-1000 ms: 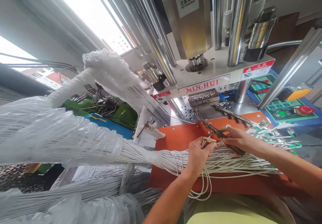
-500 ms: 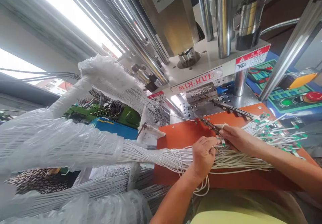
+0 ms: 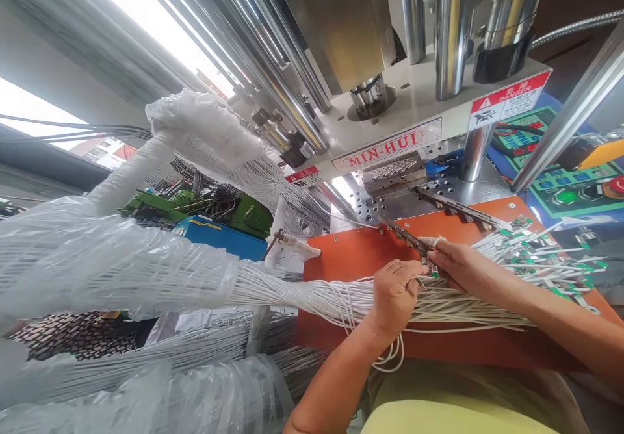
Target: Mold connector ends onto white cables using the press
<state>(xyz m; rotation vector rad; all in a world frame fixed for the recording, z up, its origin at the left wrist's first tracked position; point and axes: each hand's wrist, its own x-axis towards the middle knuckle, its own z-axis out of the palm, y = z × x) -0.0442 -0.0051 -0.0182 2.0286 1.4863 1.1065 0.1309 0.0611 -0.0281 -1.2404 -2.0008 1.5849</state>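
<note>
Grip: left hand [image 3: 394, 297] curled shut over the white wire bundle [image 3: 312, 297]. Right hand [image 3: 468, 271] has thumb and fingers drawn together, tips touching the end of a slotted steel strip [image 3: 404, 238]; whether clamped on it, cannot tell.

Location: bundle lies across the orange plate [image 3: 351, 271], running under the left hand. Strip rests on the plate's far part, just above both hands. Green-tabbed wire ends [image 3: 546, 258] fan out to the right on the same plate.

Surface and room: perforated steel bed [image 3: 375, 205] behind the plate, with a second slotted strip [image 3: 453, 205] along its edge. Mold block [image 3: 394, 173] sits under the MIN-HUI press [image 3: 385, 149], which has chrome columns [image 3: 453, 31]. Control panel [image 3: 570, 193] at right, red stop button [image 3: 617, 186]. Green machine [image 3: 195, 203] and blue case [image 3: 219, 239] beyond; bright window [image 3: 29, 106] far left.

Containers: clear plastic bag [image 3: 97, 265] sleeves the bundle at left. Second bag [image 3: 219, 388] holds more wire, lower left.
</note>
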